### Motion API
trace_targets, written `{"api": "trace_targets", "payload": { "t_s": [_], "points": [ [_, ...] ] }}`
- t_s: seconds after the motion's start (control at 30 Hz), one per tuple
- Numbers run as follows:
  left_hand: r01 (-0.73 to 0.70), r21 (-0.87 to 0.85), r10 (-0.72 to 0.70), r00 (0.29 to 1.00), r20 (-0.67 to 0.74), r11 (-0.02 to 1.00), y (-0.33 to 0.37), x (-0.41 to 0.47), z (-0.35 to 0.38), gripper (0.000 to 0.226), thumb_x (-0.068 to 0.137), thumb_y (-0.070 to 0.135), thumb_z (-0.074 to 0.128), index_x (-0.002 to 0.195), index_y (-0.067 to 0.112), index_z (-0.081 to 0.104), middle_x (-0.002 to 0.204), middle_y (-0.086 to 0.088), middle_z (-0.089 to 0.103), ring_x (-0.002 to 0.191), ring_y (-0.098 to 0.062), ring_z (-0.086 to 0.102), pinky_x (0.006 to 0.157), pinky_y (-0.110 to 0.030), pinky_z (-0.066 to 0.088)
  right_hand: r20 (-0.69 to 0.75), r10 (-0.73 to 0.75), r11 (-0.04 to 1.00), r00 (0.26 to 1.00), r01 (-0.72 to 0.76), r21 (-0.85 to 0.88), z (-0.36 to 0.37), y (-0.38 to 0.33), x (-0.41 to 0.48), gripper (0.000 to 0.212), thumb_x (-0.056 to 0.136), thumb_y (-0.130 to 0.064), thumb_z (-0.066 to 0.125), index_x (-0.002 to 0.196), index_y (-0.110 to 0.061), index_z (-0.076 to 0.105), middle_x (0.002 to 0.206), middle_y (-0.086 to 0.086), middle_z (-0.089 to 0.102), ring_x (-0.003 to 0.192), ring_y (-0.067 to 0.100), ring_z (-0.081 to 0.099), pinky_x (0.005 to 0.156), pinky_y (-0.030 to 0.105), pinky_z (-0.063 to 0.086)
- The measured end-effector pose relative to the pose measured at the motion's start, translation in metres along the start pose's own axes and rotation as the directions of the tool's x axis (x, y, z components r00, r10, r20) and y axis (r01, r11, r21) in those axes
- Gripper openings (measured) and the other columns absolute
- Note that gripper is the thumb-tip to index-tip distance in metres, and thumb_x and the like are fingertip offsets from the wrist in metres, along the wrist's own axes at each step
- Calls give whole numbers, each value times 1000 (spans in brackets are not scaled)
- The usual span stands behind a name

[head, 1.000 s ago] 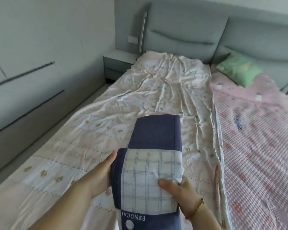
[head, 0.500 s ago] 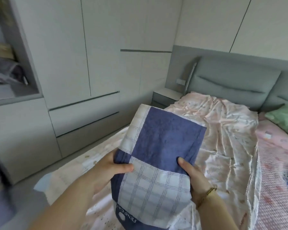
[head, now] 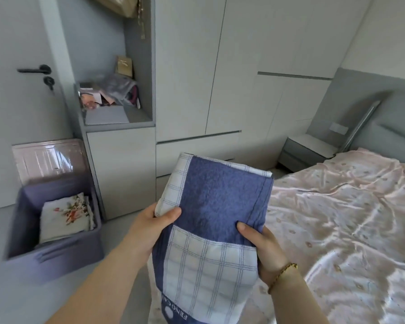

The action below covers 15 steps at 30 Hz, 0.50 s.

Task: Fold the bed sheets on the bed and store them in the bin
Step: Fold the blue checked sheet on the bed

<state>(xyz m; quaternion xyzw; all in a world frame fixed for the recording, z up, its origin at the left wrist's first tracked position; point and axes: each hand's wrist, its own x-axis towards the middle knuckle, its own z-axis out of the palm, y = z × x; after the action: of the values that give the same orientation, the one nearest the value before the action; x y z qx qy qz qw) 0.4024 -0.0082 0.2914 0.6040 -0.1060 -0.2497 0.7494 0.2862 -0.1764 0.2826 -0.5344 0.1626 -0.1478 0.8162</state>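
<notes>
Far left, the purple bin [head: 56,256] sat open on the floor, a floral folded sheet [head: 66,216] inside. The left hand [head: 150,226] gripped the folded blue-and-check sheet [head: 218,206] at its left edge, thumb on top. The right hand [head: 265,251] clamped the right edge likewise, holding it in the air. Off right, a pink sheet [head: 348,218] lay rumpled across the bed [head: 395,127].

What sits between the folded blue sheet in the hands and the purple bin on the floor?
Only bare grey floor separates the folded blue sheet from the bin, apart from the left hand gripping the sheet; head view.
</notes>
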Motion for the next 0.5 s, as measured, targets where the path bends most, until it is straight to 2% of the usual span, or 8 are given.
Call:
{"api": "trace_targets", "payload": {
  "t_s": [0.07,0.13,0.2,0.27,0.33,0.43,0.5],
  "points": [
    [-12,-11,11,999,-46,1000,10,16,-46,11,84,9,64,87,19,64,76,5,73,72,-12,67,64,-25,47,3,21,1000,1000,-21,-16,40,20,29,101,8,-43,91,97,-6,62,86,7,73,77,20,71,59,27,56],
    [-19,-22,16,996,-90,1000,14,30,-88,11,87,10,59,89,20,64,83,3,71,81,-15,64,68,-26,46,-25,22,999,999,-23,-25,76,38,55,101,11,-46,91,99,-7,62,93,8,72,83,23,70,64,29,57],
    [-30,-3,29,995,-92,1000,20,44,-135,8,86,15,62,91,21,63,92,2,70,85,-14,64,71,-25,46,-37,13,1000,999,-14,-25,116,60,80,101,14,-49,90,102,-9,62,98,8,71,89,24,68,68,30,57],
    [-30,5,30,995,-96,1000,24,57,-177,12,81,21,68,91,23,63,90,5,71,84,-11,64,70,-21,45,-42,19,999,999,-20,-29,151,78,100,97,22,-45,91,107,-9,61,97,4,71,88,22,68,66,28,57],
    [-10,-12,9,992,-125,1000,24,72,-213,13,87,11,60,90,24,61,85,10,69,83,-9,62,69,-20,44,-42,40,999,998,-41,-30,178,98,118,92,30,-38,90,112,-8,59,94,3,72,86,22,68,65,27,57],
    [25,-6,-26,990,-136,1000,26,101,-266,28,90,0,52,98,25,62,88,12,69,88,-8,63,74,-21,46,-56,54,996,997,-57,-68,219,129,153,107,12,-54,88,107,-12,61,94,1,72,88,20,68,66,26,57],
    [37,18,-34,988,-151,999,28,121,-295,31,89,-1,51,102,24,63,90,11,71,87,-8,66,73,-21,47,-50,68,995,996,-71,-75,239,145,179,105,7,-55,87,101,-15,60,88,-3,73,83,15,69,63,23,56]
  ]
}}
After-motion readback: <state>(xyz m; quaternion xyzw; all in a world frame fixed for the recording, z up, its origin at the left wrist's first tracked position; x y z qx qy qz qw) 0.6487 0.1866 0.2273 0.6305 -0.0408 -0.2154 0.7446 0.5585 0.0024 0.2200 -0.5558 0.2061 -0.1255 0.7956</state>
